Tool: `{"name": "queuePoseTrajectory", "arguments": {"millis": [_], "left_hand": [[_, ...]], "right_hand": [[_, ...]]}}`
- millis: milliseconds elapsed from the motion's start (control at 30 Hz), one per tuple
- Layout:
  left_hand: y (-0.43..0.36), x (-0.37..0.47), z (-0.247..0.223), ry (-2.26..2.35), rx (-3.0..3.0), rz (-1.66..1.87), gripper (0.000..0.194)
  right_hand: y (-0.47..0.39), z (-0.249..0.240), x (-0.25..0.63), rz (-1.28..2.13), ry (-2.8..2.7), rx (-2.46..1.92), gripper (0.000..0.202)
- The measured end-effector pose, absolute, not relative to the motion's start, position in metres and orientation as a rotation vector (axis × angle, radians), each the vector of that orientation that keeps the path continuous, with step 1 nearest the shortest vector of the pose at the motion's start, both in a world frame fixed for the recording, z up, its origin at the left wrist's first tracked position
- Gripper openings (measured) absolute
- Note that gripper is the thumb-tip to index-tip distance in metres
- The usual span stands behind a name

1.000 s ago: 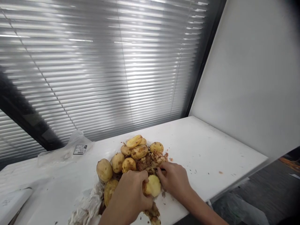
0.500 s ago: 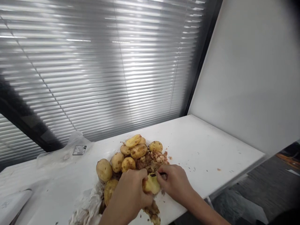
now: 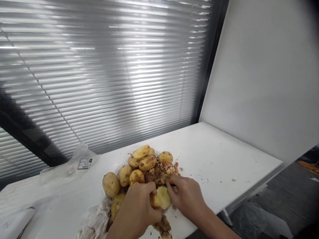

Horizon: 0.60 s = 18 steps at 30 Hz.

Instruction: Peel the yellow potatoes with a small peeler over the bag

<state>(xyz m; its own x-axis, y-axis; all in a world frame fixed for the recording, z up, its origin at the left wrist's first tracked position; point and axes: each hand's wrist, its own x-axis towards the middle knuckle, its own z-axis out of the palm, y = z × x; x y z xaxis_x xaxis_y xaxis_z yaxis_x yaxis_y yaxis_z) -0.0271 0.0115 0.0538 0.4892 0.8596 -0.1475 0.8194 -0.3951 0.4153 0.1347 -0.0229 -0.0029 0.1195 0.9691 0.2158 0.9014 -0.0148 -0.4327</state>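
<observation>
My left hand [image 3: 141,207] is closed around a partly peeled potato [image 3: 163,198], whose bare yellow flesh faces right. Beside it, my right hand [image 3: 185,196] pinches a small dark blade-like tool [image 3: 172,185], mostly covered by the fingers, so its exact kind is unclear. The tool is close to the potato's upper right edge; contact cannot be made out. Behind the hands lies a heap of brown peelings [image 3: 159,174]. Several potatoes are piled to its left and back, among them a peeled-looking yellow one [image 3: 141,151] on top and a brown-spotted one [image 3: 111,184] at the left.
A crumpled white plastic bag [image 3: 93,220] lies left of my left hand. Farther back on the white table [image 3: 224,159] is a clear bag with a label [image 3: 84,163]. A white flat object [image 3: 16,220] sits at the left edge. Blinds and a white panel border the table.
My right hand has shifted slightly, and the dark tool has moved off the potato's face toward its upper right edge. More bare flesh shows. The camera view has tilted a little.
</observation>
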Motion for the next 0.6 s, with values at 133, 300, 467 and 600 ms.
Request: {"name": "queuePoseTrajectory", "arguments": {"millis": [133, 300, 467, 600], "left_hand": [[0.0118, -0.0275, 0.0547, 1.387, 2.290, 0.110, 0.006], [0.0116, -0.0308, 0.0505, 1.395, 2.298, 0.124, 0.010], [0.0104, -0.0326, 0.0475, 1.381, 2.329, 0.176, 0.008], [0.0113, -0.0325, 0.0474, 1.358, 2.330, 0.147, 0.010]], "right_hand": [[-0.0224, -0.0042, 0.1351, 0.197, -1.843, -1.929, 0.018], [-0.0225, -0.0036, 0.1366, 0.193, -1.840, -1.917, 0.021], [-0.0241, -0.0021, 0.1328, 0.216, -1.852, -1.919, 0.019], [-0.0256, -0.0021, 0.1304, 0.177, -1.860, -1.919, 0.018]]}}
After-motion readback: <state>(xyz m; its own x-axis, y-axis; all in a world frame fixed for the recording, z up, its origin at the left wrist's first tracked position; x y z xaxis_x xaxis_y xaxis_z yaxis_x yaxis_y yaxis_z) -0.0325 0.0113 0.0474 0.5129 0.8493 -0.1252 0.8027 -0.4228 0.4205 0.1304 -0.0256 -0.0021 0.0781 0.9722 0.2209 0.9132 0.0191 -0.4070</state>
